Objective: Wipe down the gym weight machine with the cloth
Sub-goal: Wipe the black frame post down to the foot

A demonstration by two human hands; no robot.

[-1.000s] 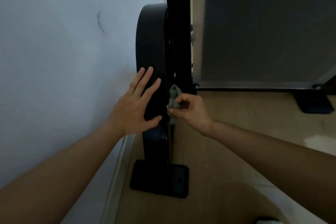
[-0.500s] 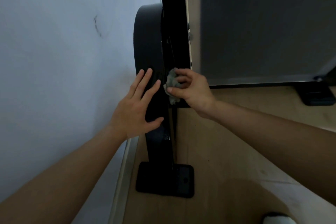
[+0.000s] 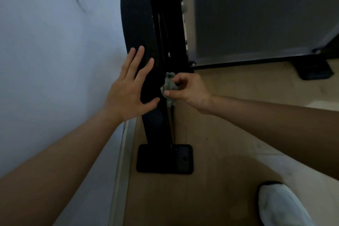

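Observation:
The black weight machine (image 3: 139, 24) stands upright against the wall, with a rounded black cover and a narrow frame post running down to a flat black foot plate (image 3: 165, 159). My left hand (image 3: 128, 88) lies flat with straight fingers against the rounded cover. My right hand (image 3: 187, 90) pinches a small crumpled grey-green cloth (image 3: 169, 86) and holds it against the post's edge, just right of my left hand. Part of the cloth hangs below my thumb.
A pale wall (image 3: 55, 51) is close on the left, with a skirting strip (image 3: 122, 161) along the wooden floor (image 3: 220, 134). A grey panel (image 3: 256, 14) rises at right above a second black foot (image 3: 313, 69). A white shoe (image 3: 280, 205) shows at bottom right.
My right hand rose along the post with the cloth, then came back down it. My left hand stayed pressed on the cover. The view tilted downward, so a shoe now shows.

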